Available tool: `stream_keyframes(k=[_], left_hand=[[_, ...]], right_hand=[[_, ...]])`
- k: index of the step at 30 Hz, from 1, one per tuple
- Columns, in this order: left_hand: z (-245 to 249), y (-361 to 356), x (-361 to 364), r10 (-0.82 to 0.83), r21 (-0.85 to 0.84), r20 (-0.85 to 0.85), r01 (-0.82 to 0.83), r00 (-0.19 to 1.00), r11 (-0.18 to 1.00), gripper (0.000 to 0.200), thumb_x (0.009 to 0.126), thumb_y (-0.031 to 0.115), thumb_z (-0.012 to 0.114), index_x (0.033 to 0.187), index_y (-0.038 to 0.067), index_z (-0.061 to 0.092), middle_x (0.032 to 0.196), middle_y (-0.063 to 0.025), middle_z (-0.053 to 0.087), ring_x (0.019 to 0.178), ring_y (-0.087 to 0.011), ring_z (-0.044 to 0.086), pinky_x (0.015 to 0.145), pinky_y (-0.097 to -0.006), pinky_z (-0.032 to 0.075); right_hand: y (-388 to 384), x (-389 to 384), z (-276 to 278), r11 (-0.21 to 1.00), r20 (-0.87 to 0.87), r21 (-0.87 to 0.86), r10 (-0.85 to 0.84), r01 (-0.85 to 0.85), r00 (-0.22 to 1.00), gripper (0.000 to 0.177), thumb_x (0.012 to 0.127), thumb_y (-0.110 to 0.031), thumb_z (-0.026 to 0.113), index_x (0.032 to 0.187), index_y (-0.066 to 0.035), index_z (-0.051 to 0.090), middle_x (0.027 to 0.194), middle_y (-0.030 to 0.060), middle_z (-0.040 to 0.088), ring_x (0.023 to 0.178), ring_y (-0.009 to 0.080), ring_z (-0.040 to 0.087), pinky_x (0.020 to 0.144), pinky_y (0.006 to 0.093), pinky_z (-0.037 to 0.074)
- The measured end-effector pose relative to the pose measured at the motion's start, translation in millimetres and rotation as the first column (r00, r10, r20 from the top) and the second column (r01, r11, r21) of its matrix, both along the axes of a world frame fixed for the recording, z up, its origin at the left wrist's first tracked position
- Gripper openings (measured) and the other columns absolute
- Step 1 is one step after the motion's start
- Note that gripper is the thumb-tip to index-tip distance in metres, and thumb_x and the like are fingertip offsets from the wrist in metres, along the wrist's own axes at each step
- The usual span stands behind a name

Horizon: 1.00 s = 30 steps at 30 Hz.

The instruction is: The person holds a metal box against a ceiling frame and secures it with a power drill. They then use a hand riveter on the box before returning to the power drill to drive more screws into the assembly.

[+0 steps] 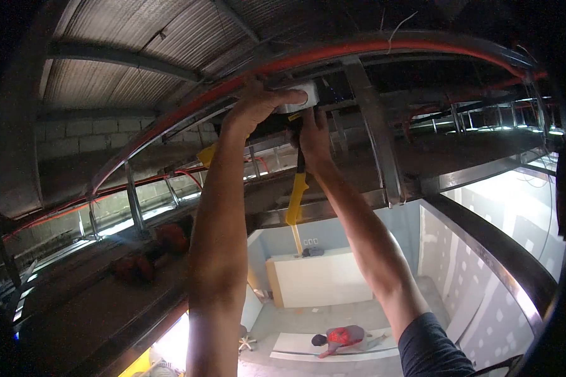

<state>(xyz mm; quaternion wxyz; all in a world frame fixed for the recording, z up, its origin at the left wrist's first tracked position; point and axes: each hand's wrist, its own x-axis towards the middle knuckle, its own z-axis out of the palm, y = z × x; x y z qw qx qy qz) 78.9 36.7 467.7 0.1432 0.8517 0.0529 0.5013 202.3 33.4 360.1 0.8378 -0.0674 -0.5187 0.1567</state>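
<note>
High in front of me, my left hand (258,108) is closed on a small whitish box (309,94), its thumb laid across the front. The box sits just under the red-orange conduit (333,49). Close below it, my right hand (313,135) is wrapped around a tool with a black and yellow handle (298,195). That handle hangs down below the fist, and the tool's upper end is hidden by my fingers and the dark background. Both arms reach upward.
Metal framing such as a stud (374,125) surrounds my hands. A red and black power tool (135,267) lies on the dark surface at left. Far below, a person in a red top (346,336) bends over a white board (289,345). A plasterboard wall (478,283) stands at right.
</note>
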Motion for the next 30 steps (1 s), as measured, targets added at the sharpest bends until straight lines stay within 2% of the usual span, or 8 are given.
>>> stream_keyframes(k=[4,17,20,22,25,27,29,30], left_hand=[[8,12,3,0.154,0.012,-0.009,-0.154,0.988,0.988,0.147,0.047,0.051,0.095,0.148,-0.011,0.009,0.144,-0.0386,0.036,0.134,-0.0448,0.045,0.109,-0.0466,0.042],[5,5,-3,0.16,0.148,0.046,-0.165,0.986,0.975,0.127,0.05,0.061,0.09,0.14,-0.007,0.031,0.121,-0.0275,0.056,0.113,-0.035,0.059,0.095,-0.0397,0.051],[18,7,-8,0.166,0.182,-0.013,-0.161,0.986,0.97,0.122,0.052,0.063,0.087,0.139,-0.008,0.039,0.126,-0.0253,0.056,0.114,-0.0357,0.058,0.096,-0.0405,0.049],[22,-4,-15,0.171,0.193,-0.058,-0.157,0.984,0.969,0.118,0.054,0.064,0.086,0.138,-0.008,0.044,0.129,-0.0235,0.056,0.114,-0.0361,0.058,0.097,-0.0411,0.048],[28,-3,-22,0.353,0.156,-0.024,-0.345,0.935,0.926,0.117,0.058,0.067,0.083,0.14,-0.008,0.045,0.135,-0.0228,0.055,0.116,-0.0378,0.057,0.102,-0.0456,0.044],[48,25,-17,0.412,0.445,0.105,-0.413,0.905,0.794,0.064,0.086,0.051,0.071,0.135,0.01,0.061,0.13,-0.007,0.064,0.121,-0.0217,0.056,0.106,-0.0367,0.04],[48,-9,-23,0.433,0.399,0.028,-0.408,0.901,0.821,0.063,0.087,0.05,0.07,0.134,0.01,0.061,0.131,-0.0079,0.063,0.123,-0.0219,0.054,0.107,-0.0365,0.039],[47,-17,-22,0.441,0.351,-0.06,-0.395,0.895,0.849,0.061,0.088,0.05,0.069,0.134,0.011,0.062,0.132,-0.0088,0.063,0.126,-0.0221,0.053,0.109,-0.0364,0.038]], right_hand=[[-1,2,-1,1.0,0.005,-0.016,0.003,-0.003,1.0,0.043,0.106,-0.04,0.045,0.137,-0.011,0.038,0.097,0.0083,0.061,0.072,0.0151,0.061,0.053,0.0282,0.05],[-20,-11,2,1.0,-0.031,-0.018,-0.019,0.019,0.999,0.029,0.107,-0.036,0.045,0.116,-0.008,0.043,0.088,0.0061,0.061,0.061,0.0129,0.061,0.046,0.025,0.048],[7,-11,10,0.998,-0.044,-0.034,-0.06,0.058,0.997,0.03,0.106,-0.032,0.048,0.12,-0.006,0.044,0.089,0.0107,0.06,0.07,0.0209,0.064,0.058,0.0345,0.054],[80,-3,25,0.689,-0.214,0.301,-0.625,0.66,0.75,0.041,0.106,-0.042,0.044,0.123,-0.005,0.041,0.083,0.0035,0.056,0.057,0.0106,0.053,0.048,0.0255,0.044],[34,-20,32,0.96,-0.171,-0.06,-0.28,0.274,0.945,0.048,0.105,-0.042,0.046,0.127,0.0,0.038,0.086,0.0063,0.056,0.058,0.013,0.055,0.048,0.0276,0.046],[25,-19,39,0.955,-0.149,-0.062,-0.297,0.291,0.943,0.05,0.105,-0.041,0.046,0.128,0.002,0.037,0.085,0.007,0.056,0.059,0.0132,0.055,0.048,0.0278,0.046],[14,-22,43,0.947,-0.123,-0.055,-0.321,0.316,0.939,0.051,0.105,-0.04,0.046,0.13,0.003,0.036,0.084,0.0078,0.056,0.059,0.0134,0.056,0.047,0.0281,0.045],[9,-21,39,0.934,-0.102,-0.133,-0.345,0.331,0.933,0.058,0.103,-0.045,0.046,0.129,0.005,0.037,0.099,0.0214,0.059,0.083,0.0324,0.059,0.07,0.0409,0.046]])
